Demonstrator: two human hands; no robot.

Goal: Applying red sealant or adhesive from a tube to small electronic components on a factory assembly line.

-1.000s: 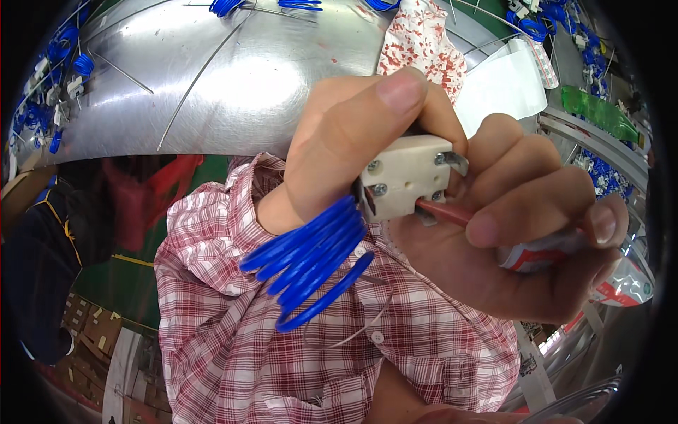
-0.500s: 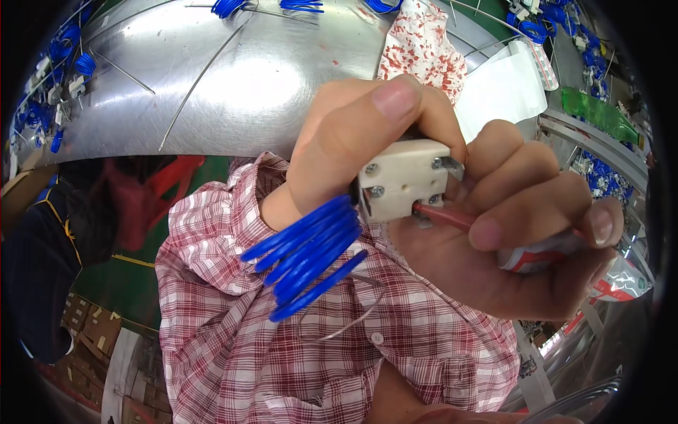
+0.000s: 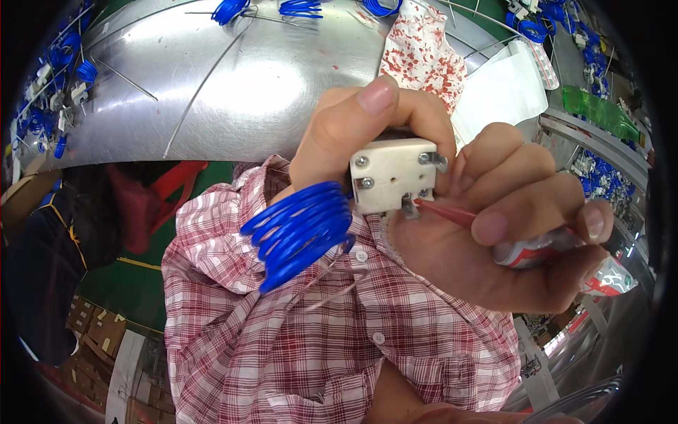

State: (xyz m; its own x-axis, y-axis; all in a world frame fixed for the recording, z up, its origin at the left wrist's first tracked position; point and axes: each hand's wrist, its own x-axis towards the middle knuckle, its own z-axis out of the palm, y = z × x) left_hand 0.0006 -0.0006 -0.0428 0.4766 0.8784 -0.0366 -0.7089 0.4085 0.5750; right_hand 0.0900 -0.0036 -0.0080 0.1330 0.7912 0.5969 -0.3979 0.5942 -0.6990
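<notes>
My left hand (image 3: 339, 131) is closed round a small white block with metal screws and tabs (image 3: 393, 175), pinching it between thumb and fingers. A coil of blue tubing (image 3: 300, 230) hangs beside the block at my left wrist, with a thin bare wire end (image 3: 335, 288) below it. In my right hand (image 3: 522, 205) is a squeeze tube (image 3: 540, 249) with a silver, white and red body. Its red nozzle (image 3: 448, 211) points at the block, the tip at a metal tab on the lower edge. Whether the tip touches cannot be made out.
Beyond my hands lies a shiny metal tabletop (image 3: 155, 92) with loose thin rods. More blue coils (image 3: 300, 8) sit along its far edge. A red-stained white cloth (image 3: 424, 53) and a white sheet (image 3: 501, 95) lie far right, near a green bottle (image 3: 600, 113).
The block and left hand have shifted slightly left, and the blue coil has swung up. The nozzle tip has moved from the block's lower face to the metal tab.
</notes>
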